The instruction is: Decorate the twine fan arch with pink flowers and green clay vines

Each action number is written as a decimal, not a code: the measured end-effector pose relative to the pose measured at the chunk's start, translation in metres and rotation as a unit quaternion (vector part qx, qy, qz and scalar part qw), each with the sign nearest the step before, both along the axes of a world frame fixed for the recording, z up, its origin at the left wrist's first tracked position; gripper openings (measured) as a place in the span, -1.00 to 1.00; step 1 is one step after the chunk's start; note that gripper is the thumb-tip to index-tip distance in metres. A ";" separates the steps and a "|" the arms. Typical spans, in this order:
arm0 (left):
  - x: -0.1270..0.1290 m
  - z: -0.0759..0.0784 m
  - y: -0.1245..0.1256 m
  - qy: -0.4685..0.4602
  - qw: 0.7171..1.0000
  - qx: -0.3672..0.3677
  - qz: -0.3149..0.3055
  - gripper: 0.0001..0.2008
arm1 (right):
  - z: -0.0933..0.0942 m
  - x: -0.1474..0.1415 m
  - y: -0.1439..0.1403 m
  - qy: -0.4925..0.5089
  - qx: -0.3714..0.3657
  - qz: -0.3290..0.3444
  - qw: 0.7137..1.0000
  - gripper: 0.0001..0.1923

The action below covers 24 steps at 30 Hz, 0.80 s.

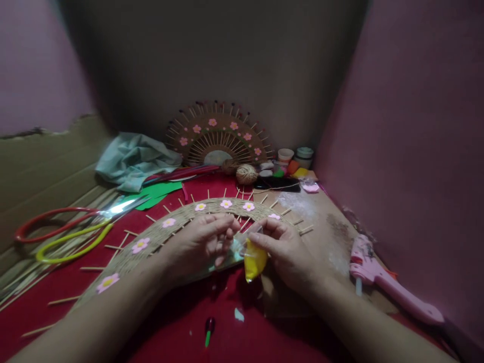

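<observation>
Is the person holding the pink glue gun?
No, the glue gun lies at right, apart from the left hand and right hand.

pinkish side walls (408, 101), dark grey back wall (227, 50) — shadowed, dim light

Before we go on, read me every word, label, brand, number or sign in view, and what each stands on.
None can be read.
Yellow bag in the right hand: no lettering made out.
Pink glue gun: dark marks on its body, no legible characters.
Lidded tub at the back: too small and blurred to tell if it bears print.
</observation>
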<state>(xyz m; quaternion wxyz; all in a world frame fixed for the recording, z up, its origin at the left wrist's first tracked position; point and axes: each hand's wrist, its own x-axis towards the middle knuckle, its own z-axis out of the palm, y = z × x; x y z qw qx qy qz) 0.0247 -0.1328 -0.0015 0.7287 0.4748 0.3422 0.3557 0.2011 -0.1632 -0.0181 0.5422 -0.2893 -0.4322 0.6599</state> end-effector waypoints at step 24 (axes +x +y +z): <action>0.006 -0.003 -0.011 0.269 0.940 0.208 -0.025 -0.67 | 0.001 0.000 0.001 -0.059 -0.051 -0.078 0.994 -0.73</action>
